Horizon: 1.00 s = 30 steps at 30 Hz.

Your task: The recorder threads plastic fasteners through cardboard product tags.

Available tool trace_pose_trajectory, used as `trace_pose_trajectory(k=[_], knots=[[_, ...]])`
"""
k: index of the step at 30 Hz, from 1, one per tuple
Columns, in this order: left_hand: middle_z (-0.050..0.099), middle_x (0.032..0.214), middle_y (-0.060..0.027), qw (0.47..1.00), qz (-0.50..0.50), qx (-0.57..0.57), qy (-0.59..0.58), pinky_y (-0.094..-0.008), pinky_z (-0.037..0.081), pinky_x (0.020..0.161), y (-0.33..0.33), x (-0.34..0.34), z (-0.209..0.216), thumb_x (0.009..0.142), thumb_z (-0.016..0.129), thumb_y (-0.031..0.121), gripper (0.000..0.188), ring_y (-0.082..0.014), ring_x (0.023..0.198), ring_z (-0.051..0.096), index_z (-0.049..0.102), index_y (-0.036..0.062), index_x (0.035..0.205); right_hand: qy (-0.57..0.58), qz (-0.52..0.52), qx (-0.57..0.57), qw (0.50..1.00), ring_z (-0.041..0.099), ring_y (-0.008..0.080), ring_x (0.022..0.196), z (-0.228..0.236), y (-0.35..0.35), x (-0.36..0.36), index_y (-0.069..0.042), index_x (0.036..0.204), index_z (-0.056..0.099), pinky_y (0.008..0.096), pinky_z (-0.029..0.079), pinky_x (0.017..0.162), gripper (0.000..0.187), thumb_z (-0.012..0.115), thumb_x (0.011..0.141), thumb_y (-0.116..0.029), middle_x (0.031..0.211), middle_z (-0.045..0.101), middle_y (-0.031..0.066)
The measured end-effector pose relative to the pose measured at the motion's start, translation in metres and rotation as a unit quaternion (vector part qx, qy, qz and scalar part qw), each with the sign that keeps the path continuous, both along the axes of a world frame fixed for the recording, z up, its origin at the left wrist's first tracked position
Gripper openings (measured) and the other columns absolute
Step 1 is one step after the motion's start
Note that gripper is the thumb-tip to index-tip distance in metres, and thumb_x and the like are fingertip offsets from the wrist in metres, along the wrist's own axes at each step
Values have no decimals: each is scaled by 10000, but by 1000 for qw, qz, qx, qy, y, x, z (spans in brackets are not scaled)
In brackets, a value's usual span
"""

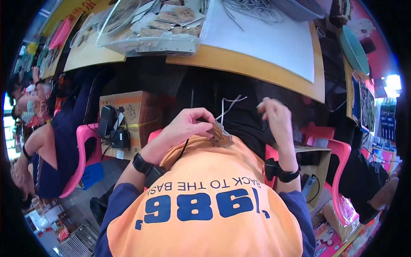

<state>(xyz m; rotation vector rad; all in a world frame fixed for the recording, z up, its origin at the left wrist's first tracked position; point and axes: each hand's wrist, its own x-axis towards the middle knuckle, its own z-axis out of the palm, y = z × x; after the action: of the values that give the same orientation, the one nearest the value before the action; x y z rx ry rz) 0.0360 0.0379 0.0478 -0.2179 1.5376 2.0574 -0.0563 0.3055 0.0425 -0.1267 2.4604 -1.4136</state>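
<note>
The left hand (190,124) reaches in over the lap, below the desk's (239,64) near edge, its wrist bent to the right and its thumb and forefinger pinched together on a brown card (221,138). That card hangs tilted just above the front of the orange shirt (205,180), and a white string (223,109) rises from its top into the gap between the hands. The right hand (276,113) is raised beside it, apart from card and string, forearm upright, fingers loosely bent toward the left; blur means I cannot tell whether they grip anything. Each wrist wears a black band (287,173). On the desk, a clear bin (147,48) of cards stands at the near left corner, jutting past the edge, while a white sheet (274,43) spreads to the right, with grey cords (252,7) near its far edge and a bowl (306,9) at the far right corner. A carton (132,109) with black adapters (120,139) stands left of the left forearm, close to a pink chair (80,158).
</note>
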Motion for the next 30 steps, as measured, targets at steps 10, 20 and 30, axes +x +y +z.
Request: trace_pose_trajectory(k=[10, 20, 30], knots=[[609, 952, -51, 999, -43, -3, 13, -247, 581, 706, 6, -24, 10, 911, 583, 66, 118, -113, 837, 636, 589, 1, 1009, -245, 176, -177, 937, 423, 25, 590, 7, -50, -7, -39, 788, 700, 202, 322, 526, 267, 646, 874, -286, 698, 577, -38], [605, 909, -57, 998, -3, -59, -5, -249, 573, 720, 2, -48, 5, 895, 581, 51, 129, -120, 825, 624, 591, -20, 1002, -192, -141, -545, 804, 606, 185, 885, 39, -15, -70, 0, 1072, 588, 344, 497, 819, 238, 527, 956, -199, 909, 624, 54], [623, 936, -59, 995, 97, -34, -7, -242, 557, 750, -1, -68, 7, 877, 608, 46, 156, -107, 818, 624, 591, -15, 1019, -110, 158, -151, 970, 486, 161, 854, 45, -59, -31, 5, 1237, 479, 290, 425, 785, 361, 422, 904, -122, 892, 470, 53]])
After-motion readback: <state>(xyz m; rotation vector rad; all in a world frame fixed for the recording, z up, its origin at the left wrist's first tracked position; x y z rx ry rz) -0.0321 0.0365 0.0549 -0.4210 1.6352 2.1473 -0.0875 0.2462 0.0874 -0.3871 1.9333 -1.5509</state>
